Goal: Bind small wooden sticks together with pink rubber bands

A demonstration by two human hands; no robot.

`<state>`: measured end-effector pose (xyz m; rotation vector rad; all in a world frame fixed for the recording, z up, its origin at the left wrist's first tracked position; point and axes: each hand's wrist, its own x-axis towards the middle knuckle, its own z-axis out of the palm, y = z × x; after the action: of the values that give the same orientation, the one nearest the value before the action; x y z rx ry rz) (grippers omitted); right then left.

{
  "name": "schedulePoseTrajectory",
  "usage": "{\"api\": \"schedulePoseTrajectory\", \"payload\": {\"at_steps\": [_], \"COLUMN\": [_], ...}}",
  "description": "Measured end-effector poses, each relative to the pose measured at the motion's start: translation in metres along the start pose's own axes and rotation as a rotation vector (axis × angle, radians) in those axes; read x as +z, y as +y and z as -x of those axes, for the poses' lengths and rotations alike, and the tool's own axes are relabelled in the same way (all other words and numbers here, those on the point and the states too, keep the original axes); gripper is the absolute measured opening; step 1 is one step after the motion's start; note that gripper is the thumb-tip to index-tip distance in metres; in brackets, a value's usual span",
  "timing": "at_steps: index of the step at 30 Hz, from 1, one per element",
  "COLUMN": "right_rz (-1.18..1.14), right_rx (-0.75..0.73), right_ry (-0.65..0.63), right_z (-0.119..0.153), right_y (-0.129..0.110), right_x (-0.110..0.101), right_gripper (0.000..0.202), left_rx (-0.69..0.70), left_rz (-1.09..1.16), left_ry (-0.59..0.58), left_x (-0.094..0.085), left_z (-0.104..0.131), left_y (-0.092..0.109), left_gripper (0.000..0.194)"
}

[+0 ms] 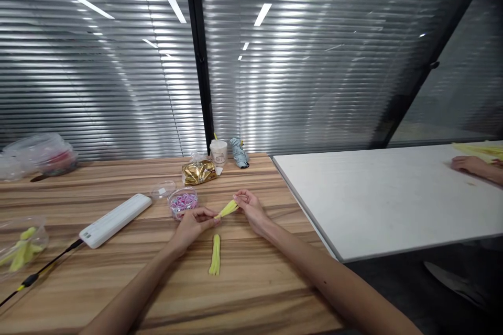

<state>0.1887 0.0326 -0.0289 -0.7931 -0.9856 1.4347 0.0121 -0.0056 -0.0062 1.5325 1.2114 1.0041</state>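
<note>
My left hand (195,221) and my right hand (251,208) hold the two ends of a short yellow fuzzy bundle (228,209) just above the wooden table (118,293). The left fingers pinch its lower end, the right fingers its upper end. A second yellow fuzzy bundle (215,254) lies on the wood below my hands, untouched. A small clear tub of pink and purple bands (183,202) stands just left of my left hand, with its clear lid (163,189) beside it.
A white power strip (115,220) with a black cable lies to the left. A clear bag with yellow pieces (21,246) sits at the left edge. A gold packet (198,171), a cup (218,151) and a folded umbrella (239,153) stand at the back. Another person's hand (469,165) rests on the white table (385,204).
</note>
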Motion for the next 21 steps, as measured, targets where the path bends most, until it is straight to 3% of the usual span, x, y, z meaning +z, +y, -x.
{"api": "schedulePoseTrajectory", "payload": {"at_steps": [21], "right_rz": [-0.039], "right_rx": [0.062], "right_ry": [-0.073], "right_z": [-0.0013], "right_y": [-0.0033], "right_x": [-0.0028], "right_gripper": [0.038], "left_rx": [-0.075], "left_rz": [0.059], "left_ry": [-0.031], "left_x": [0.0011], "left_z": [0.0052], "left_y": [0.0081], "left_gripper": [0.028]}}
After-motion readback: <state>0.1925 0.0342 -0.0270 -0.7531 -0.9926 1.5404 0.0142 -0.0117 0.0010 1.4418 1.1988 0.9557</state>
